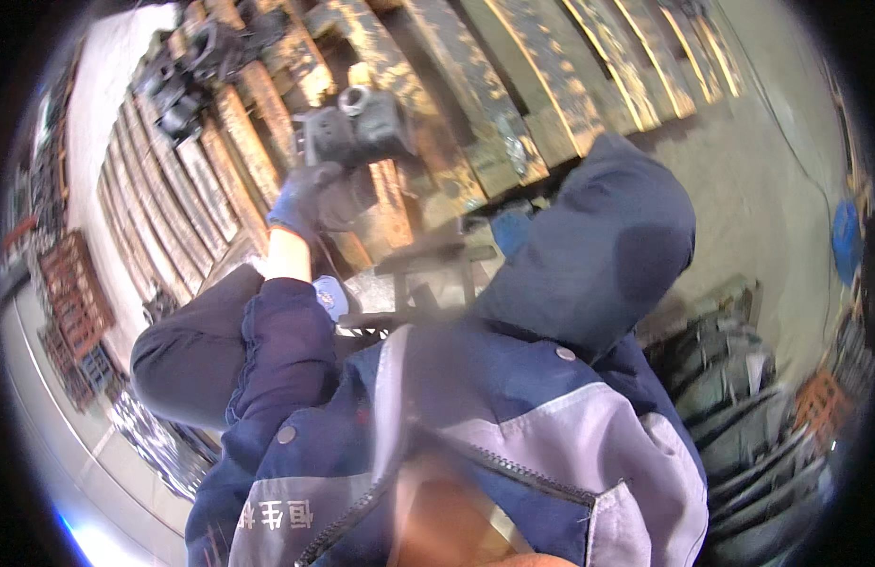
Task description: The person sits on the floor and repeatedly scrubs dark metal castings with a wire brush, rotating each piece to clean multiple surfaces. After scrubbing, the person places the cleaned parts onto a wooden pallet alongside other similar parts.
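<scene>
Just beyond my left hand [310, 197] sat dark castings [381, 128]; I couldn't tell its opening or hold, nor my right hand's [511, 229].

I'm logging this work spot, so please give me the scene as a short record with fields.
Left hand: in a grey-and-blue fabric glove, blurred; beside dark grey, rounded metal parts, contact unclear
Right hand: apparently the blue-gloved shape, partly hidden behind the dark-trousered right knee
Surface: brown wooden slats
Upper left: more dark, chunky parts
</scene>
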Demonstrator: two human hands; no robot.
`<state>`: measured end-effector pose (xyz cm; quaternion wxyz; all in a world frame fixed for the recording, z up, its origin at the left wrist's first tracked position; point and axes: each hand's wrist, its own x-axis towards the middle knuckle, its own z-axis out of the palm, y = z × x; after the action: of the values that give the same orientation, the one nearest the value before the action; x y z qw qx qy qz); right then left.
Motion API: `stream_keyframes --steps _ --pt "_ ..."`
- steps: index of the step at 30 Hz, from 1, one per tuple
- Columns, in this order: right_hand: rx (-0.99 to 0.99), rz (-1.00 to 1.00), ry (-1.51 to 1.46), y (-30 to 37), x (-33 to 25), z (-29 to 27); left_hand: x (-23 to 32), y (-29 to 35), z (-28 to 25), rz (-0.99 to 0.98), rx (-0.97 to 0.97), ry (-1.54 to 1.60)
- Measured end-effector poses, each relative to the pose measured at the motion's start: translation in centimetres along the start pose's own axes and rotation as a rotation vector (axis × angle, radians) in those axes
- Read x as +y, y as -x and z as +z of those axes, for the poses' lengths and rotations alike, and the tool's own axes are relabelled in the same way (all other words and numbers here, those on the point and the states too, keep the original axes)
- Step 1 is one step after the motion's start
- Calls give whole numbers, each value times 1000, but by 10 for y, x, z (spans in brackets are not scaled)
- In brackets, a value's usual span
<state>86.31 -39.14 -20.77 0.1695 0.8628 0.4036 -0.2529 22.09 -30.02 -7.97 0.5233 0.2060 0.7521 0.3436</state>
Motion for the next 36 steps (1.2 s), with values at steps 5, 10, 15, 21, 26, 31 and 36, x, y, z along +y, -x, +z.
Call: stream_keyframes --steps 5,10,15,21,26,31,36 --pt "-33 5 58 -1 11 -15 -3 5 7 -64 41 58" --pt "-21 -4 27 2 22 -34 -27 -15 9 232 -39 -366" --pt "15 -30 -217 36 0 -67 -17 -6 32 125 99 13" --pt "109 -451 -1117 172 -92 -231 14 12 37 -116 18 228" --pt "-276 -935 -1540 278 -199 -333 7 -6 38 -122 -56 103" --pt "-330 -1063 -1151 293 -314 -287 -2 -8 42 -200 44 205" --pt "-494 -908 -726 264 -380 -186 -7 11 40 35 40 234"
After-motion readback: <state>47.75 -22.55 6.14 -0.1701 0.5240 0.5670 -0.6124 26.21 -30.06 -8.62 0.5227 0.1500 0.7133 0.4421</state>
